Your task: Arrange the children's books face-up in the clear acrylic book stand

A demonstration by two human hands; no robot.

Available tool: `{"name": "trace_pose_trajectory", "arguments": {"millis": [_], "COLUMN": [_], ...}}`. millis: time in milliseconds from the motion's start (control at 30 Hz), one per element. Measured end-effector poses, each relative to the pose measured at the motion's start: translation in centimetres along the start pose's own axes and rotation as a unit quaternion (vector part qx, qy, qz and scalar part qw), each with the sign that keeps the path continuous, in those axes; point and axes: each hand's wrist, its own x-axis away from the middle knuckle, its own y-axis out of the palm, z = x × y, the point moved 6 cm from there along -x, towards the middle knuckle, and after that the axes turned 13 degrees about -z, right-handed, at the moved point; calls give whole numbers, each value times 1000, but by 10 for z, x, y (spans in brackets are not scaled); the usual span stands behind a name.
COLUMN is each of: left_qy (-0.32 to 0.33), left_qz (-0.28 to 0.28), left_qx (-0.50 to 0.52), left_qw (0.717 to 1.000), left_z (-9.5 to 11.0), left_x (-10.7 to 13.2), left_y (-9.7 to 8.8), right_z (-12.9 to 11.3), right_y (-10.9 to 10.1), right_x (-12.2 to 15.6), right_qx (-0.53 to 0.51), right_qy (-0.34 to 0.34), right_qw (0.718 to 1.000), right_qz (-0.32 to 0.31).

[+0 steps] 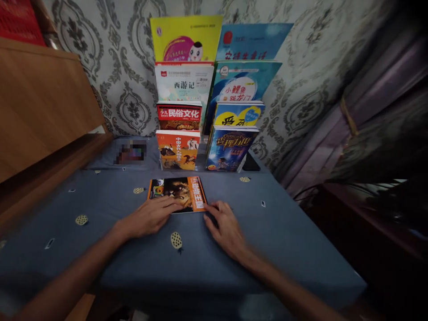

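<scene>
A book with a lion on its cover lies flat on the blue tablecloth, its orange title strip toward the right. My left hand rests over the book's lower left part, fingers stretched across the cover. At the lower right corner, my right hand touches the book's edge with its fingertips, thumb and fingers apart. Just behind the book stand two columns of upright books, with an orange book at the front left and a dark blue book at the front right.
Taller books stand behind, among them a yellow-green one and a teal one. A dark flat object lies right of the stack. A wooden panel borders the left side; a curtain hangs at right. A blurred-out patch sits at back left.
</scene>
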Motion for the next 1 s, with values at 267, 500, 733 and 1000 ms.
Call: {"name": "trace_pose_trajectory", "arguments": {"millis": [267,500,733,1000], "left_qy": [-30,-134,-238,-249], "left_qz": [13,28,26,28], "left_qx": [20,-70,-99,-97], "left_qw": [999,988,966,963], "left_z": [-23,-71,-93,-96], "left_x": [-12,-43,-19,-18], "left_y": [-8,3,4,6], "right_z": [-24,-37,11,37], "right_y": [-12,27,30,21], "right_x": [-17,-107,-117,-98], "right_qx": [55,28,51,32], "right_qy": [-9,-69,-18,-29], "right_qw": [998,995,994,993], "right_qz": [-17,-73,-99,-111]}}
